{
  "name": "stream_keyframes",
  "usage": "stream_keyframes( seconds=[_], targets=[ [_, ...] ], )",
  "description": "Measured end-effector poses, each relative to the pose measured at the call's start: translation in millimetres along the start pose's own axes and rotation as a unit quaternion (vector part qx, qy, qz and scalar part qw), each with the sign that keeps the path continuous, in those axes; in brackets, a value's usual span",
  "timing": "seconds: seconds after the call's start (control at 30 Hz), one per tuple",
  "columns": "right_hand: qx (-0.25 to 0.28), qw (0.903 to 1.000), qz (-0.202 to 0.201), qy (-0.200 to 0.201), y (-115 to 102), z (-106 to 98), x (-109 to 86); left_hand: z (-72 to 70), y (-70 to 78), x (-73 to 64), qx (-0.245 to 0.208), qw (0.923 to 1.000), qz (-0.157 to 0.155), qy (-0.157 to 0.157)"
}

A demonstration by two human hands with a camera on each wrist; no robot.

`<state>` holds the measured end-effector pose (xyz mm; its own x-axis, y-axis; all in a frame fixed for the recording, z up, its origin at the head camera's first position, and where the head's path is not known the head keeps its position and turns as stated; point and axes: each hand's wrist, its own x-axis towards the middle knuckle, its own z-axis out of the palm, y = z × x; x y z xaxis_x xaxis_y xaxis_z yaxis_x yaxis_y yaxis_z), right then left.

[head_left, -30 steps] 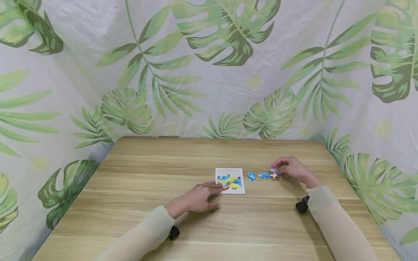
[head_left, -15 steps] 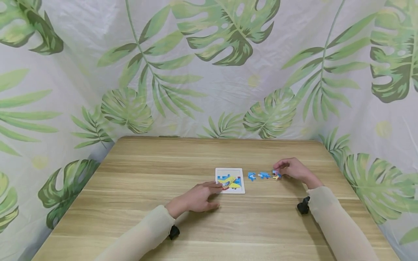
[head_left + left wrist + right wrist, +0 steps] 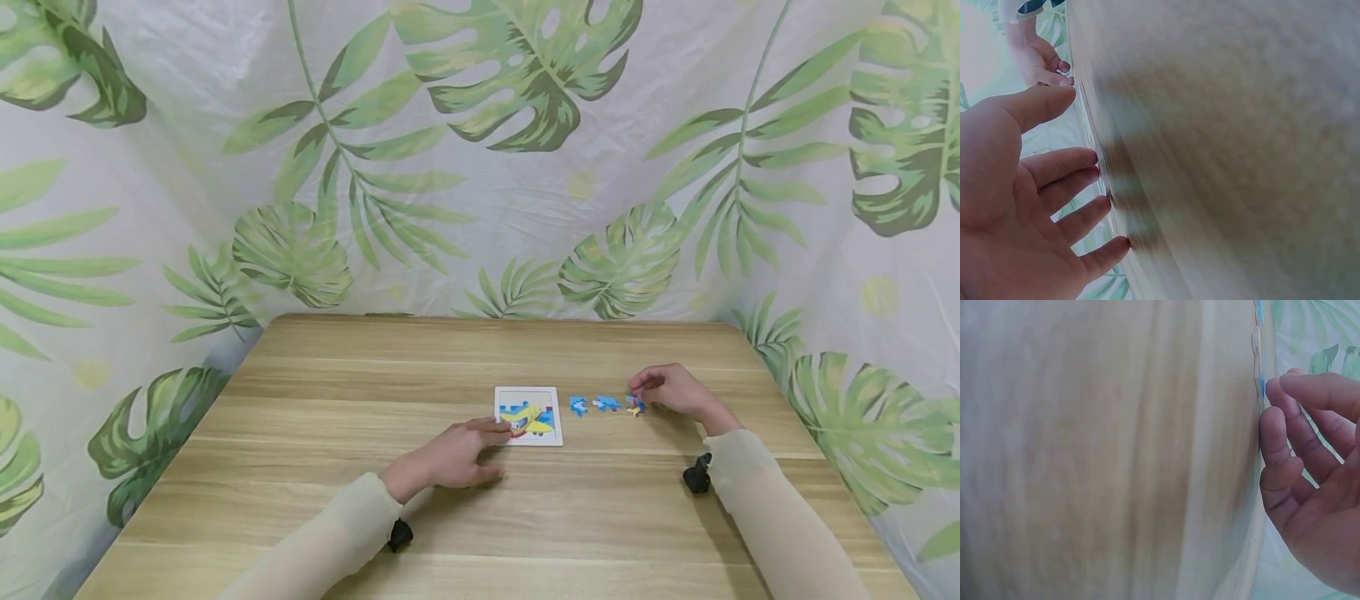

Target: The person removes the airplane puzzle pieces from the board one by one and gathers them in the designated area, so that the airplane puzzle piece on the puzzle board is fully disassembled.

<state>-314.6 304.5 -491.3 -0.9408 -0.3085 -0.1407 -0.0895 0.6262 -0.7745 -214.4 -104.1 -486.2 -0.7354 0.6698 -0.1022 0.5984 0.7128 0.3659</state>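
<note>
A white square puzzle tray (image 3: 525, 389) lies on the table, with a partly filled picture of a yellow airplane (image 3: 536, 421) on blue. My left hand (image 3: 461, 452) rests its fingertips on the tray's left edge. The left wrist view shows that hand's fingers (image 3: 1063, 169) extended and spread. To the right of the tray, a blue-and-white puzzle piece (image 3: 578, 405) and a blue piece (image 3: 606, 403) lie in a row. My right hand (image 3: 671, 390) pinches a blue, red and yellow puzzle piece (image 3: 636, 407) at the row's right end; its fingertips partly cover it.
The wood-grain table (image 3: 360, 367) extends around the tray and pieces. Behind it hangs a leaf-patterned cloth (image 3: 420, 167). Small black devices (image 3: 697, 473) sit under both wrists.
My right hand has shifted slightly right with the multicoloured puzzle piece, which has turned and now lies apart from the blue piece. My left hand and the tray have stayed put.
</note>
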Motion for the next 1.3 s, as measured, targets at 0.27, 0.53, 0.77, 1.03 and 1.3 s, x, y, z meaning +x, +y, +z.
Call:
stream_keyframes(
  seconds=[0.27,0.53,0.77,1.03,1.3],
  targets=[
    [-0.009,0.9999,0.005,-0.003,-3.7,-0.1,-0.3,-0.8,2.2,-1.1,-0.006,0.9999,-0.009,-0.002],
    [0.032,0.9992,0.003,-0.024,-8.0,4.8,3.7,-0.4,2.8,-0.8,-0.011,0.9998,-0.013,-0.005],
    [0.036,0.999,0.004,-0.024,-18.6,10.1,3.6,0.9,2.3,-0.4,-0.004,0.9999,-0.012,-0.004],
    [0.032,0.9986,-0.013,-0.042,-35.4,17.7,7.2,0.7,2.6,-1.0,-0.005,0.9999,-0.009,-0.002],
    [0.019,0.9981,-0.013,-0.058,-53.4,29.1,17.6,1.1,0.6,-0.3,-0.001,1.0,0.006,0.003]
  ],
)
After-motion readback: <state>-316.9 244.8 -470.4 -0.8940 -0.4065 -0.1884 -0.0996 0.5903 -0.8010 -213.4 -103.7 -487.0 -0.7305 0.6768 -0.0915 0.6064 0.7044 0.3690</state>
